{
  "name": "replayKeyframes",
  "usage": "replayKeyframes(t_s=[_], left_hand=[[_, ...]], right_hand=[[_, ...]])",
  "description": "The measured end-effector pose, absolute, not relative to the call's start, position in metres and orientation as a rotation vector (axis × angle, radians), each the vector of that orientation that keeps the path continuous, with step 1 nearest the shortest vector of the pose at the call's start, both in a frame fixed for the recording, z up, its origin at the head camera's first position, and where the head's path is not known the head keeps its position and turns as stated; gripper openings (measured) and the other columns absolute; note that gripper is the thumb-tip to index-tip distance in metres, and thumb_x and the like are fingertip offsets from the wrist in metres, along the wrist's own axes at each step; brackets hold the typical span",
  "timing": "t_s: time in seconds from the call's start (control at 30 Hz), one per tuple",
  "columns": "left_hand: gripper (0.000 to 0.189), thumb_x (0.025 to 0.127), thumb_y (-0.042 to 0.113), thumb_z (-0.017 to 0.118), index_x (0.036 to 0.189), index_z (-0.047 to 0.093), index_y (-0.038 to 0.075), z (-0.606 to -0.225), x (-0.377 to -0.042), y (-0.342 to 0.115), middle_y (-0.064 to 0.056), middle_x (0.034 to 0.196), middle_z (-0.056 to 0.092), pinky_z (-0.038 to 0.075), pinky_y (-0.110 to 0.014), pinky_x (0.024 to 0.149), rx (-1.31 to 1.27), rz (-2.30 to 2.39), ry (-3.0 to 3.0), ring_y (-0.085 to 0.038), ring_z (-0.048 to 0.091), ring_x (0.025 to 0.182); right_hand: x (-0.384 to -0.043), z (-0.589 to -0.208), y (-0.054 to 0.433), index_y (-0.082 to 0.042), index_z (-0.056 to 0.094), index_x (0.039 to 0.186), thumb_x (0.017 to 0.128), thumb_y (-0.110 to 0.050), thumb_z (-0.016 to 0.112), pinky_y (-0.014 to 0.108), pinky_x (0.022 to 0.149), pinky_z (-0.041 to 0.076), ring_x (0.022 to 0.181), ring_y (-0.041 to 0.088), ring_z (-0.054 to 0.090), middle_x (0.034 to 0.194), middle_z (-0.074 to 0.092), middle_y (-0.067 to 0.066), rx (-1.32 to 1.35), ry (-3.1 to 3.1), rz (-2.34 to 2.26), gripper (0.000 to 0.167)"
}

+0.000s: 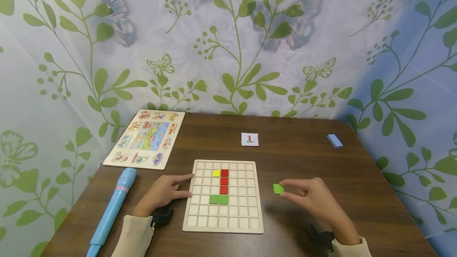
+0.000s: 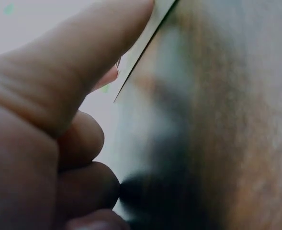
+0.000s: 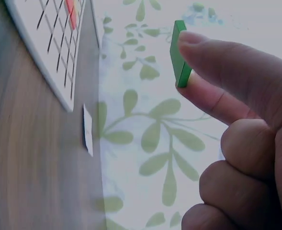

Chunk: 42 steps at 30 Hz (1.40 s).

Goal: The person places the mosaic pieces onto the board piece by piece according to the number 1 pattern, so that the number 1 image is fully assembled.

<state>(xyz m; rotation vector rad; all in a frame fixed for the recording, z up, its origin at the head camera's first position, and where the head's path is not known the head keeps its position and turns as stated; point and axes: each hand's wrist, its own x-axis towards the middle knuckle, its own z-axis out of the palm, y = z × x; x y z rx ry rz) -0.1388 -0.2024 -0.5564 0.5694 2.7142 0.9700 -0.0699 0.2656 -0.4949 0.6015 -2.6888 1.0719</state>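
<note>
My right hand [image 1: 317, 199] pinches a green square tile [image 1: 278, 188] between thumb and index finger, to the right of the wooden grid board [image 1: 244, 211]. In the right wrist view the green tile [image 3: 180, 55] is held up on edge above the table. My left hand [image 1: 162, 191] touches the board's left edge with straight index finger and thumb, its other fingers bent. On the board, a yellow piece [image 1: 216, 173] with a slanted side lies beside the top of a column of red tiles [image 1: 224, 181]. Two green tiles [image 1: 219, 199] lie in a row below.
Behind the board lies a small pattern card [image 1: 249, 139]. A blue block [image 1: 335, 141] is at the back right. To the left are a picture puzzle board [image 1: 150, 140] and a light-blue microphone-shaped stick [image 1: 112, 211]. A leaf-patterned cloth [image 1: 228, 43] hangs behind the table.
</note>
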Motion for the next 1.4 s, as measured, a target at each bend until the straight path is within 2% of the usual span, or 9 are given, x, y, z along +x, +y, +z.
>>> replayKeyframes(t_s=[0.37,0.53,0.9,1.4], left_hand=[[0.063,0.084,0.049,0.08,0.142,0.064,0.03,-0.56,-0.141,-0.203,0.012,0.055,0.032,0.028,-0.023,0.053,0.587,0.957,2.728,-0.003,0.027,0.052],[0.062,0.085,0.047,0.081,0.142,0.064,0.028,-0.557,-0.141,-0.203,0.011,0.055,0.032,0.027,-0.023,0.052,0.595,0.958,2.723,-0.004,0.027,0.052],[0.063,0.085,0.046,0.081,0.142,0.064,0.025,-0.555,-0.141,-0.207,0.012,0.055,0.029,0.028,-0.023,0.052,0.613,0.972,2.715,-0.004,0.025,0.051],[0.062,0.086,0.045,0.08,0.143,0.063,0.026,-0.554,-0.142,-0.204,0.011,0.055,0.03,0.028,-0.023,0.051,0.602,0.955,2.687,-0.004,0.025,0.051]], right_hand=[[-0.083,-0.497,0.222,-0.024,0.081,0.103,0.082,-0.028,0.088,0.021,0.046,0.03,0.049,-0.003,0.026,0.055,0.028,-0.02,0.607,-2.772,1.165,0.023],[-0.085,-0.5,0.207,-0.021,0.081,0.106,0.083,-0.032,0.087,0.021,0.046,0.028,0.048,-0.002,0.025,0.055,0.028,-0.018,0.613,-2.807,1.184,0.025],[-0.094,-0.547,0.161,-0.021,0.082,0.105,0.085,-0.031,0.086,0.019,0.05,0.026,0.051,-0.004,0.025,0.053,0.029,-0.021,0.695,-2.763,1.138,0.023],[-0.088,-0.567,0.148,-0.016,0.082,0.103,0.084,-0.028,0.086,0.017,0.047,0.027,0.049,-0.007,0.025,0.052,0.031,-0.024,0.728,-2.761,1.139,0.022]])
